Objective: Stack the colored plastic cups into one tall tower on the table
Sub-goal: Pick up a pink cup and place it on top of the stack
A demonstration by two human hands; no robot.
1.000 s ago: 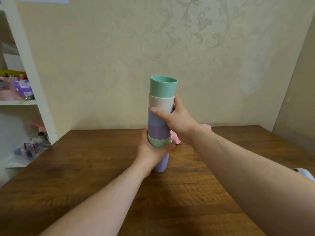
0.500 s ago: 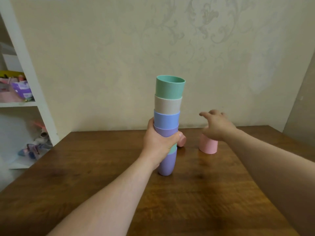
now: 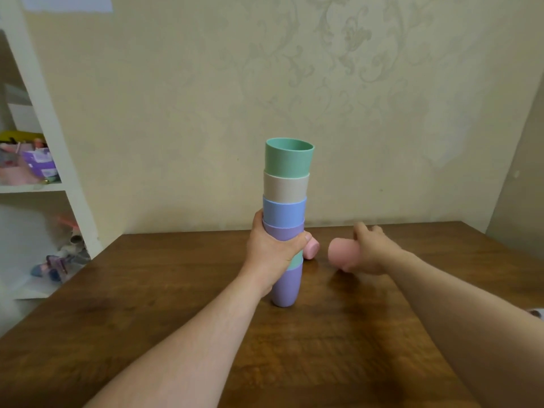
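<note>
A tower of nested cups [image 3: 285, 201] stands upright on the wooden table [image 3: 176, 290]: green on top, then beige, blue, purple, a green rim and a purple cup at the bottom. My left hand [image 3: 272, 253] is wrapped around the tower's lower middle. To the right, my right hand [image 3: 369, 250] grips a pink cup [image 3: 343, 254], tilted on its side and lifted just above the table. A second pink cup [image 3: 311, 250] peeks out behind the tower, partly hidden by it.
A white shelf unit [image 3: 44, 142] with toys and boxes stands at the left, beside the table's left edge. The wall runs close behind the table. A small pale object [image 3: 537, 313] shows at the right edge.
My right hand left the tower, reached to the pink cup on the right, closed on it and tipped it off the table. My left hand slid up the tower and keeps holding it.
</note>
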